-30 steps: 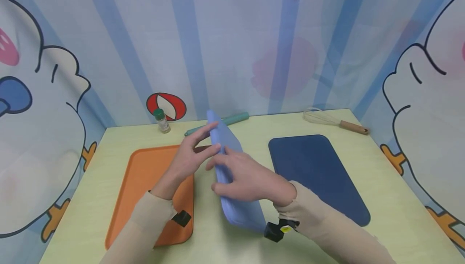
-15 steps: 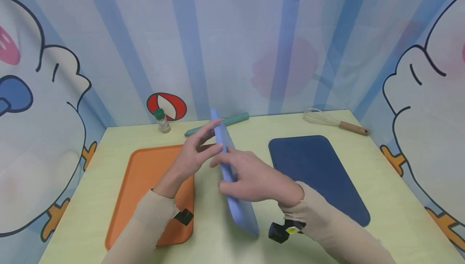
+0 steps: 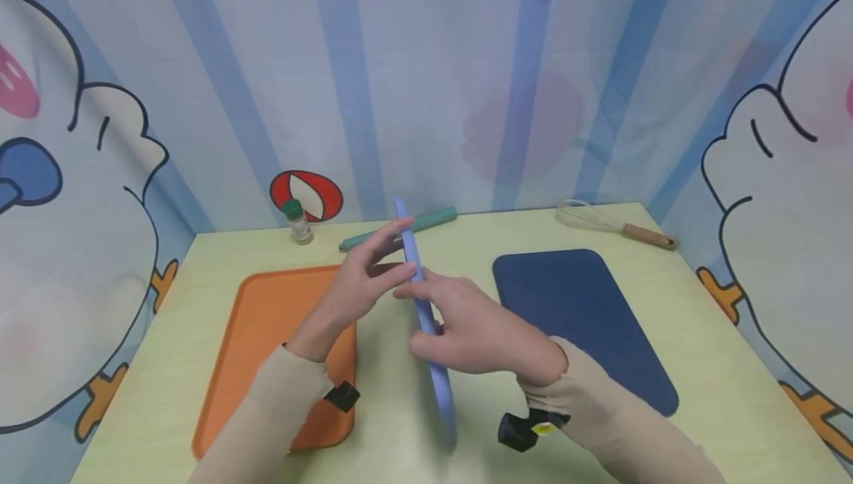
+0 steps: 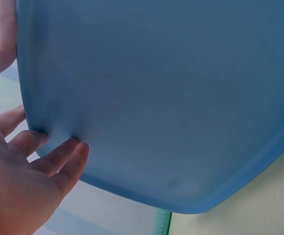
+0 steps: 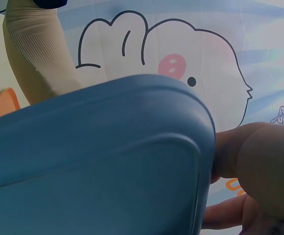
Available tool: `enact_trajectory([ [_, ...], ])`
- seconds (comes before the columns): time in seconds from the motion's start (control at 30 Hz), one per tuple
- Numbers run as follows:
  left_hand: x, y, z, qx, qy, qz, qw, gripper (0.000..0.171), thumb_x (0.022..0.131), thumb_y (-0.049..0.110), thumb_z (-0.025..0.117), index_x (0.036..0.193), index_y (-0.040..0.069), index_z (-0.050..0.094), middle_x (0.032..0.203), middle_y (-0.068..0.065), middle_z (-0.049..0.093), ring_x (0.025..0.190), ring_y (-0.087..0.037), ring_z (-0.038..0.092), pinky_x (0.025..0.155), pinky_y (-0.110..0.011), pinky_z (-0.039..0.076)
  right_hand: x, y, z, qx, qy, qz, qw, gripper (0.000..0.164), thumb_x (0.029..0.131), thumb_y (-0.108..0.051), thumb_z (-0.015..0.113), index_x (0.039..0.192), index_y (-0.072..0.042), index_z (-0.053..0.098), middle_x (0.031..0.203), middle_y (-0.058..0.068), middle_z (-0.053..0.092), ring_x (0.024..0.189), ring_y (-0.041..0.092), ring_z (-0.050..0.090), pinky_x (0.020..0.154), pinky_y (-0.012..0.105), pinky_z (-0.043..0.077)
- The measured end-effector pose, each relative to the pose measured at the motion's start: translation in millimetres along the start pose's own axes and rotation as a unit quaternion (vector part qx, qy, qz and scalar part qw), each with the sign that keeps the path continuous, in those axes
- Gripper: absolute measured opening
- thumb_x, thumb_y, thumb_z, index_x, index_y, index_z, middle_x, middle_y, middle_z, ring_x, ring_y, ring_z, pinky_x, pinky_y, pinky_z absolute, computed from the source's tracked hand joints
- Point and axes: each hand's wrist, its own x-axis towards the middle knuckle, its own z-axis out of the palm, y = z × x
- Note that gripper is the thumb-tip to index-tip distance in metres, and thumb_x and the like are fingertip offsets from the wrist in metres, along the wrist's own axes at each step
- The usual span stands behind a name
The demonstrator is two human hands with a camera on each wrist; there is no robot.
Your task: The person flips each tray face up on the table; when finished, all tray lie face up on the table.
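Observation:
A light blue tray (image 3: 440,389) stands on its long edge, seen nearly edge-on in the head view. Its broad face with a raised rim fills much of the left wrist view. My left hand (image 3: 353,288) holds the far part of the rim, its curled fingertips against the tray's face (image 4: 156,98). Nearer to me, my right hand (image 3: 476,328) grips the upper edge, thumb and index finger reaching over to the left side. In the right wrist view, a rounded corner of the tray (image 5: 171,107) hides part of that hand.
An orange tray (image 3: 266,351) lies flat on the left, a dark blue one (image 3: 580,321) on the right. Along the back are a green-capped shaker bottle (image 3: 298,223), a teal rod (image 3: 435,219) and a whisk (image 3: 643,233). A printed curtain (image 3: 426,84) rises behind the table.
The light blue tray has turned from showing its right face to nearly edge-on, its near end swinging left. Both hands have shifted slightly right with it.

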Motion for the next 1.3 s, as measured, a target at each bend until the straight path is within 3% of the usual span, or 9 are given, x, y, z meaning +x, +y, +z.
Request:
enact_trajectory([
  [0.33, 2.4, -0.8, 4.2, 0.017, 0.001, 0.001, 0.9999, 0.063, 0.102, 0.024, 0.069, 0.160, 0.030, 0.045, 0.166, 0.004, 0.038, 0.145, -0.028, 0.047, 0.114, -0.054, 0.046, -5, 3, -2, 0.016, 0.001, 0.003, 1.000, 0.060, 0.087, -0.006, 0.056, 0.148, -0.002, 0.057, 0.148, 0.012, 0.057, 0.045, 0.003, 0.029, 0.052, 0.025, 0.038],
  [0.47, 3.3, 1.4, 5.1, 0.036, -0.001, -0.006, 0.9993, 0.063, 0.102, 0.027, 0.070, 0.160, 0.033, 0.045, 0.167, 0.005, 0.037, 0.144, -0.026, 0.048, 0.114, -0.055, 0.045, -7, 7, -3, 0.046, -0.002, 0.005, 0.999, 0.064, 0.087, -0.004, 0.055, 0.151, -0.007, 0.055, 0.150, 0.011, 0.057, 0.060, 0.008, 0.052, 0.056, 0.026, 0.046],
  [0.53, 3.9, 2.6, 5.5, 0.045, -0.004, -0.011, 0.9989, 0.063, 0.101, 0.027, 0.071, 0.159, 0.034, 0.046, 0.167, 0.006, 0.036, 0.144, -0.024, 0.047, 0.114, -0.054, 0.045, -8, 9, -2, 0.053, -0.005, 0.007, 0.999, 0.066, 0.087, -0.004, 0.054, 0.153, -0.009, 0.054, 0.152, 0.011, 0.056, 0.078, 0.012, 0.061, 0.059, 0.027, 0.049],
  [0.7, 5.5, 2.9, 6.6, 0.055, -0.014, -0.036, 0.9977, 0.063, 0.100, 0.029, 0.073, 0.158, 0.036, 0.048, 0.170, 0.007, 0.031, 0.146, -0.023, 0.045, 0.114, -0.052, 0.046, -10, 16, -1, 0.069, -0.010, 0.016, 0.997, 0.067, 0.088, -0.004, 0.054, 0.155, -0.011, 0.052, 0.154, 0.011, 0.056, 0.107, 0.021, 0.059, 0.062, 0.029, 0.051],
  [0.9, 7.6, 2.1, 8.2, 0.062, -0.023, -0.060, 0.9960, 0.061, 0.100, 0.034, 0.074, 0.156, 0.041, 0.049, 0.173, 0.008, 0.024, 0.149, -0.026, 0.043, 0.115, -0.053, 0.045, -13, 21, 2, 0.100, 0.002, 0.019, 0.995, 0.069, 0.087, -0.003, 0.054, 0.155, -0.010, 0.051, 0.157, 0.010, 0.052, 0.116, 0.024, 0.058, 0.060, 0.028, 0.050],
  [1.07, 9.1, 4.7, 10.8, 0.066, -0.028, -0.056, 0.9959, 0.060, 0.102, 0.033, 0.071, 0.157, 0.039, 0.048, 0.173, 0.008, 0.023, 0.153, -0.026, 0.039, 0.117, -0.054, 0.042, -16, 25, 5, 0.143, 0.015, 0.022, 0.989, 0.071, 0.086, 0.000, 0.054, 0.156, -0.007, 0.049, 0.160, 0.010, 0.049, 0.118, 0.027, 0.058, 0.051, 0.027, 0.042],
  [1.23, 10.8, 3.5, 12.6, 0.071, -0.028, -0.030, 0.9966, 0.058, 0.105, 0.031, 0.067, 0.159, 0.034, 0.046, 0.170, 0.005, 0.032, 0.150, -0.028, 0.042, 0.116, -0.055, 0.043, -19, 27, 6, 0.196, 0.029, 0.049, 0.979, 0.074, 0.084, 0.003, 0.054, 0.158, -0.005, 0.046, 0.162, 0.010, 0.046, 0.122, 0.028, 0.057, 0.047, 0.029, 0.037],
  [1.3, 11.4, 2.2, 13.0, 0.070, -0.027, -0.020, 0.9970, 0.057, 0.106, 0.030, 0.065, 0.160, 0.032, 0.045, 0.168, 0.005, 0.036, 0.150, -0.028, 0.041, 0.116, -0.056, 0.043, -22, 30, 6, 0.209, 0.039, 0.059, 0.975, 0.076, 0.083, 0.004, 0.054, 0.158, -0.005, 0.045, 0.162, 0.011, 0.046, 0.131, 0.027, 0.056, 0.048, 0.029, 0.038],
])
